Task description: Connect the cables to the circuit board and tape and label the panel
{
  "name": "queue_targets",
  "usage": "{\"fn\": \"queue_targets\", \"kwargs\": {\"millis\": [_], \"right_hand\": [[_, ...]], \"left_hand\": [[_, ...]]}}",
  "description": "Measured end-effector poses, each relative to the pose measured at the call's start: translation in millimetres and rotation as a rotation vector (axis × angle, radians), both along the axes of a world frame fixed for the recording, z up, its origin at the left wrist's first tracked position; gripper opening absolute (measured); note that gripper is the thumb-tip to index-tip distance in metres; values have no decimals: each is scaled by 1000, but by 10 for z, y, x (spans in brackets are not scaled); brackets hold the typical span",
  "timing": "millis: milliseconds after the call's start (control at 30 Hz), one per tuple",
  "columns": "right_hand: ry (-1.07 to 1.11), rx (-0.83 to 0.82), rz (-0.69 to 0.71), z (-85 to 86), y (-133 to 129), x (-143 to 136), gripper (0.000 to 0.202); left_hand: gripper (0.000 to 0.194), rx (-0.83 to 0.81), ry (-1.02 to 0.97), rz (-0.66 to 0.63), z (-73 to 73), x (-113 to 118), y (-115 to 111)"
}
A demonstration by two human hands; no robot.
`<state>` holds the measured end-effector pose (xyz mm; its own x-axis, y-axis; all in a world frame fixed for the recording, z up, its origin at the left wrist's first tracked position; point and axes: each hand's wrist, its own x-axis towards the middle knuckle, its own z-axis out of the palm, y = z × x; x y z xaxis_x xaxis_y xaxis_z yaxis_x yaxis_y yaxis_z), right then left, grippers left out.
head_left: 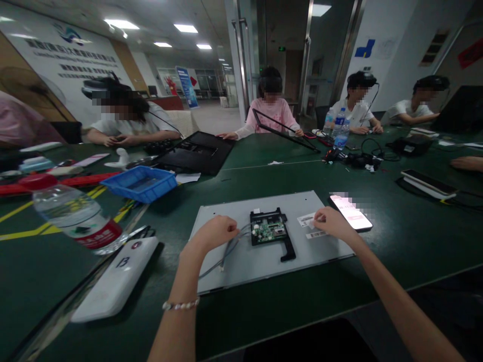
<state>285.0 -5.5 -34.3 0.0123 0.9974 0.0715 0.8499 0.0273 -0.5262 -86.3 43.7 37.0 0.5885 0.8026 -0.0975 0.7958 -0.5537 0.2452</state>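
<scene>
A flat light-grey panel [237, 271] lies on the green table in front of me. Near its middle sits a green circuit board [268, 231] in a black plastic bracket [289, 249]. Grey cables [222, 259] run from the bracket's left side across the panel. My left hand [213, 235] hovers beside these cables, fingers curled together; whether a cable is between them is hidden. Over the white printed labels [306, 220] at the panel's right, my right hand [334, 223] is closed in a pinch. Anything between its fingertips is too small to make out.
To the left are a white power bank [118, 276], a water bottle [81, 216] and a blue tray [141, 183]. A lit phone [350, 213] lies by the panel's right corner. Across the table, a person in pink holds a black frame [283, 129]; other people sit around.
</scene>
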Motion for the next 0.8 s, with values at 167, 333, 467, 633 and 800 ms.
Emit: {"fn": "queue_targets", "kwargs": {"millis": [167, 333, 467, 633, 800], "right_hand": [[-47, 164, 84, 163, 162, -266, 29], [-26, 260, 427, 386, 543, -892, 31], [-46, 230, 543, 322, 824, -1243, 26], [-75, 233, 565, 178, 924, -1434, 17], [-92, 261, 484, 234, 871, -1416, 18]], "left_hand": [[32, 46, 86, 19, -34, -42, 30], [46, 35, 61, -3, -105, -71, 71], [49, 41, 48, -18, -121, -67, 75], [42, 73, 32, 1, -71, -28, 22], [32, 105, -20, 27, -24, 22, -18]]}}
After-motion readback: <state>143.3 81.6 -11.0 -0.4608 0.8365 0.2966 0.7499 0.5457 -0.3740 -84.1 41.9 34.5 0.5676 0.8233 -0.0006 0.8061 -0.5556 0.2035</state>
